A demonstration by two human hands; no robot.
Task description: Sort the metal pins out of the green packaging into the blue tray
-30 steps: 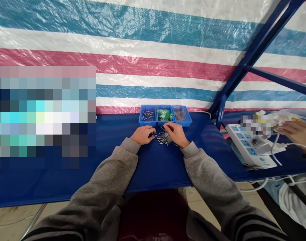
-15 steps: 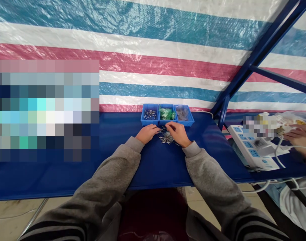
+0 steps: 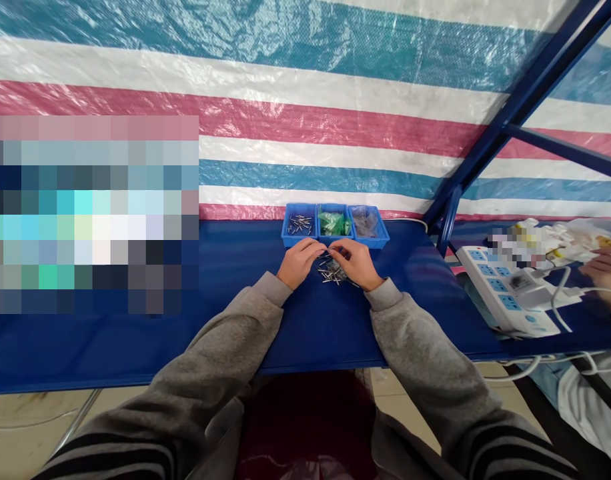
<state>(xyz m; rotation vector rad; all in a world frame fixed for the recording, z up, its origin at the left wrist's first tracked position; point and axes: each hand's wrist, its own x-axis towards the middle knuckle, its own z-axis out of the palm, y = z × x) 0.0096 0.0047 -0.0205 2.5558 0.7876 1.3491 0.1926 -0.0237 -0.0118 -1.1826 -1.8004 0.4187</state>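
My left hand and my right hand meet at the fingertips just in front of the blue bins. The fingers of both are pinched together; whatever lies between them is too small to make out. Below the fingertips, partly covered by my right hand, lies a loose pile of thin silvery metal pins with a bit of clear plastic among them. Behind it stand three joined blue bins. More such pins lie in the left bin, green plastic bags fill the middle one, and clear plastic bags the right one.
A blue cover lies over the table, with a striped plastic sheet hanging behind. To the right are a blue metal frame, a white power strip with cables, and another person's hand near plastic bags. The left side is pixelated.
My left hand has risen slightly and turned inward, bringing its fingertips against those of my right hand. The right hand has hardly moved, and the view has shifted a little.
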